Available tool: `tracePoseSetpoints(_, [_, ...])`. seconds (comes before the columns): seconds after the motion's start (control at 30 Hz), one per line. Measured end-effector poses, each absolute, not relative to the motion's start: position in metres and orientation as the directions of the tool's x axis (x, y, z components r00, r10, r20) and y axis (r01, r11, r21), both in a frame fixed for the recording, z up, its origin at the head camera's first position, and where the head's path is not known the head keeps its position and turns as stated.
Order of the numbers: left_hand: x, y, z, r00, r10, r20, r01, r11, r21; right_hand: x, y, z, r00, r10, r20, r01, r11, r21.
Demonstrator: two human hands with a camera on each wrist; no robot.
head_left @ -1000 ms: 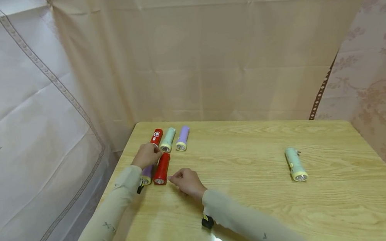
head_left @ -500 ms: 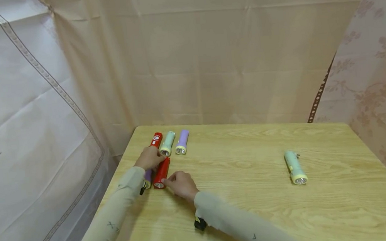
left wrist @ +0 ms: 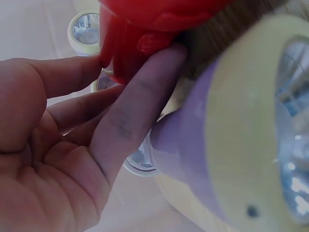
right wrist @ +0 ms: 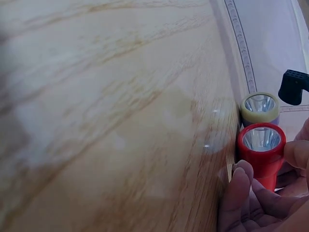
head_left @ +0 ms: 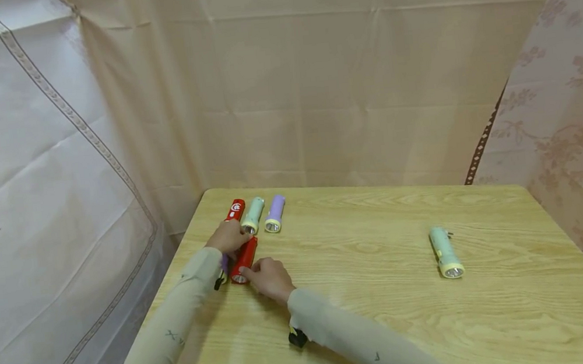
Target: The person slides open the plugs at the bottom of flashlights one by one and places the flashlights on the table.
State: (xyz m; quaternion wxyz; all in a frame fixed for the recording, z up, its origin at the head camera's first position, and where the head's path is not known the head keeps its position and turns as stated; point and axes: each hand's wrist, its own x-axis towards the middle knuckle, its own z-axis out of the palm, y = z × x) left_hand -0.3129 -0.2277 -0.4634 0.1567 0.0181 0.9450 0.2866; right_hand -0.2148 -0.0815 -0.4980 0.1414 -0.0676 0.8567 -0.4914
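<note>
Left of centre: right hand [head_left: 270,276] newly pinches red torch [head_left: 246,256] at head; left hand [head_left: 227,237] pinches tail. Both ends now held.

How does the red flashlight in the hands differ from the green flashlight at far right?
The red flashlight has a red head; the green flashlight, a pale yellow head.
The left hand and right hand grip the red flashlight; the green flashlight lies untouched.
Both heads point toward the person.
</note>
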Motion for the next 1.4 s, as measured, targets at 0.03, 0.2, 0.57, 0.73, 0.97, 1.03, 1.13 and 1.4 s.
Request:
tracePoseSetpoints(0.03, [-0.313,-0.228,-0.463,-0.95,0.125,-0.288,-0.054,0.838,0.543,-0.215,-0.082,-0.498,-0.951,-0.256,-0.174,0.019,0.51,-0.86])
tracePoseSetpoints(0.2, [-0.31,-0.225,-0.46,-0.948,0.129,-0.292,-0.047,0.848,0.528,-0.215,-0.083,-0.499,-0.952,-0.262,-0.16,0.01,0.494,-0.869])
tracePoseSetpoints(0.57, [-0.303,-0.22,-0.456,-0.948,0.183,-0.262,0.022,0.855,0.518,-0.213,-0.085,-0.498,-0.947,-0.274,-0.167,0.02,0.467,-0.884])
tracePoseSetpoints(0.73, [-0.301,-0.219,-0.456,-0.948,0.183,-0.261,0.013,0.841,0.542,-0.212,-0.085,-0.498,-0.946,-0.269,-0.182,0.046,0.445,-0.895])
tracePoseSetpoints(0.97, [-0.301,-0.22,-0.455,-0.95,0.141,-0.277,-0.037,0.834,0.551,-0.213,-0.084,-0.498,-0.938,-0.263,-0.228,0.113,0.388,-0.914])
tracePoseSetpoints(1.03, [-0.302,-0.221,-0.455,-0.951,0.134,-0.279,-0.047,0.828,0.559,-0.213,-0.084,-0.5,-0.939,-0.259,-0.227,0.118,0.378,-0.918])
tracePoseSetpoints(1.13, [-0.303,-0.222,-0.456,-0.949,0.132,-0.285,-0.058,0.818,0.572,-0.213,-0.083,-0.501,-0.941,-0.25,-0.23,0.132,0.354,-0.926])
tracePoseSetpoints(1.4, [-0.304,-0.226,-0.456,-0.948,0.112,-0.299,-0.124,0.734,0.668,-0.212,-0.08,-0.499,-0.939,-0.26,-0.227,0.16,0.255,-0.954])
